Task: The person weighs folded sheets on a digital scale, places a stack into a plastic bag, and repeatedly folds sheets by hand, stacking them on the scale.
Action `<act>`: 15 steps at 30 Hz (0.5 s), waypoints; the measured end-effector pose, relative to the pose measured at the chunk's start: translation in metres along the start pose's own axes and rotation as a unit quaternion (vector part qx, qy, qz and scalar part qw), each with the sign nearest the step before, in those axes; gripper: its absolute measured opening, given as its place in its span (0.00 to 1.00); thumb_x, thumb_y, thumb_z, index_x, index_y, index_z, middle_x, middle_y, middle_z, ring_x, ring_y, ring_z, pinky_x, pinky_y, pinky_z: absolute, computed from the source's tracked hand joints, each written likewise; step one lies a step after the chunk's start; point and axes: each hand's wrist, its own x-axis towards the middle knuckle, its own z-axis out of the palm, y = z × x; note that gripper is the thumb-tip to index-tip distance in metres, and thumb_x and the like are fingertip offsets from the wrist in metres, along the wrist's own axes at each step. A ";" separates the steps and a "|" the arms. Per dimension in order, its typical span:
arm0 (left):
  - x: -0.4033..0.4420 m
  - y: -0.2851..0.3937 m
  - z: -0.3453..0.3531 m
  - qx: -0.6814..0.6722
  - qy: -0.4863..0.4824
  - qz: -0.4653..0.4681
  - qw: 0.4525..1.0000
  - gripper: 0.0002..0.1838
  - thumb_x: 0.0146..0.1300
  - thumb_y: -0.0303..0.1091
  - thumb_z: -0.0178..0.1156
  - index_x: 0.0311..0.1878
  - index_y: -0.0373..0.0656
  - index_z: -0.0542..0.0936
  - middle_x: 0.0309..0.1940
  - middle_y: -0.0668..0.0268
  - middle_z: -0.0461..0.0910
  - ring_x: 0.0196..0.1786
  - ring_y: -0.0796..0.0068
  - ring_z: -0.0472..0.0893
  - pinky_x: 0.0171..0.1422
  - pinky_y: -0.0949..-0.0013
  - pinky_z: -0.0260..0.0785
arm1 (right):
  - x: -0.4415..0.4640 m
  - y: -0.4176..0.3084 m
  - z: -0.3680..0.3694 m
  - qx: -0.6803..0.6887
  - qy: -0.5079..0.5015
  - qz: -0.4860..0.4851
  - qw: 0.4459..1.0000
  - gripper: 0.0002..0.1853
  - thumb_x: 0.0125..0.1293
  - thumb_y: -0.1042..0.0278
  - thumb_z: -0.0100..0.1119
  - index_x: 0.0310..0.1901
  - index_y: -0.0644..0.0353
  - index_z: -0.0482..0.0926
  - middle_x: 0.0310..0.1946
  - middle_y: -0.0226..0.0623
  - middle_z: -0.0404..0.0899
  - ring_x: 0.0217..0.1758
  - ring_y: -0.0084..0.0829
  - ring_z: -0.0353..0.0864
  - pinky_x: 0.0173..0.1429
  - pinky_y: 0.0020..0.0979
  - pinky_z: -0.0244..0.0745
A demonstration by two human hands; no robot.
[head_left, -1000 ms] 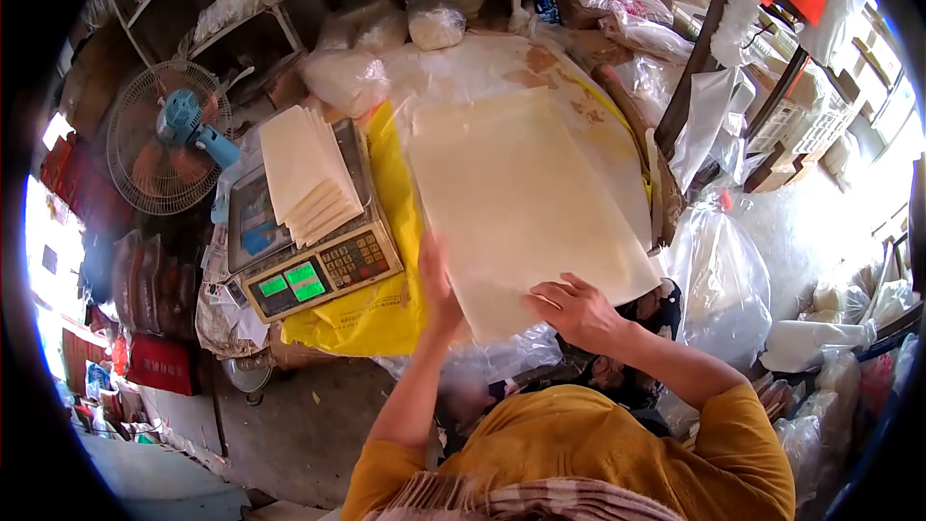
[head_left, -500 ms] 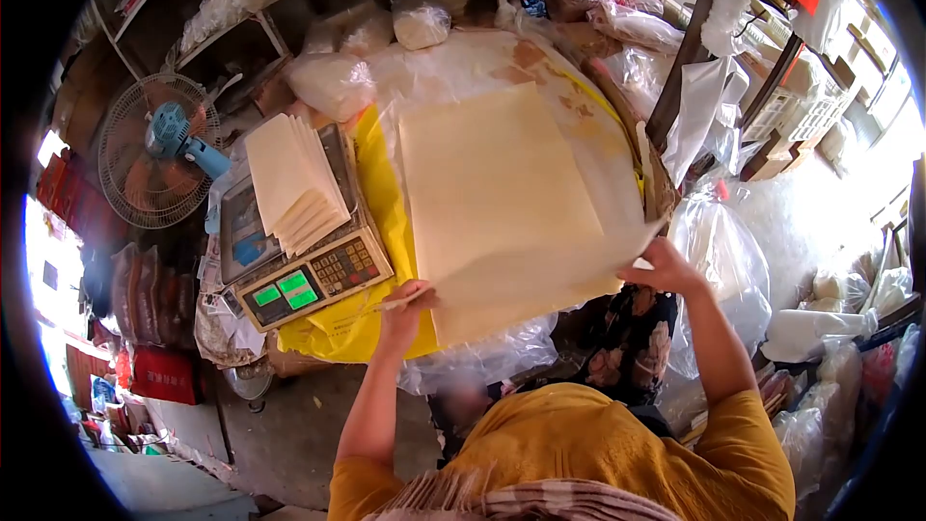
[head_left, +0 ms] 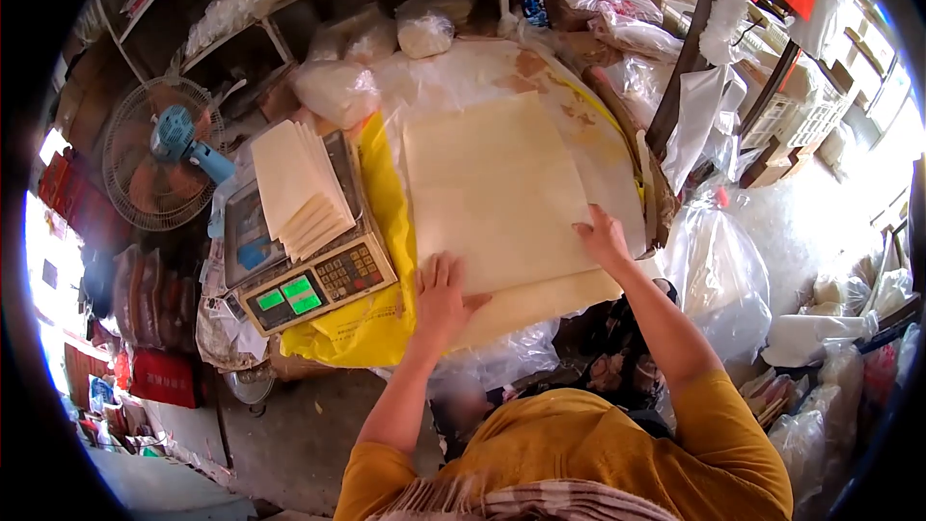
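From the head camera, big pale sheets (head_left: 497, 183) on a table (head_left: 600, 156), left hand (head_left: 442, 294) flat on their near left part, fingers spread, not gripping, right hand (head_left: 603, 236) at their right edge, cannot tell if it pinches, scale (head_left: 323, 287) to the left.

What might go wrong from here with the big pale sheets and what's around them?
The upper sheet might skew if the left hand and right hand push unevenly: a strip of the layer below shows along its near edge.

The stacked sheets on the scale have staggered ends, so a bump could spread them.

The fan beside the scale, if running, might flutter loose sheets; whether it runs is unclear.
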 end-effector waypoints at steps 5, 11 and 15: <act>-0.002 -0.007 0.014 0.044 0.010 0.013 0.999 0.41 0.57 0.59 0.59 0.66 0.39 0.65 0.68 0.50 0.59 0.72 0.50 0.55 0.72 0.38 0.43 | -0.027 -0.029 -0.006 -0.095 0.047 -0.151 0.983 0.28 0.65 0.60 0.55 0.65 0.59 0.64 0.64 0.53 0.63 0.65 0.53 0.64 0.64 0.47 0.63; -0.001 -0.007 0.008 0.050 0.014 0.027 0.998 0.36 0.58 0.52 0.59 0.63 0.37 0.68 0.67 0.48 0.60 0.72 0.49 0.56 0.73 0.43 0.46 | -0.045 -0.012 0.033 -0.190 -0.024 -0.248 0.950 0.25 0.70 0.59 0.47 0.67 0.52 0.62 0.70 0.44 0.55 0.75 0.50 0.48 0.75 0.55 0.40; 0.000 -0.043 -0.008 0.025 -0.033 0.092 0.995 0.27 0.52 0.35 0.60 0.57 0.37 0.73 0.58 0.50 0.71 0.62 0.52 0.70 0.67 0.55 0.61 | -0.043 -0.018 0.028 -0.177 -0.070 -0.224 0.956 0.28 0.68 0.54 0.50 0.67 0.52 0.62 0.70 0.46 0.56 0.75 0.51 0.49 0.74 0.55 0.42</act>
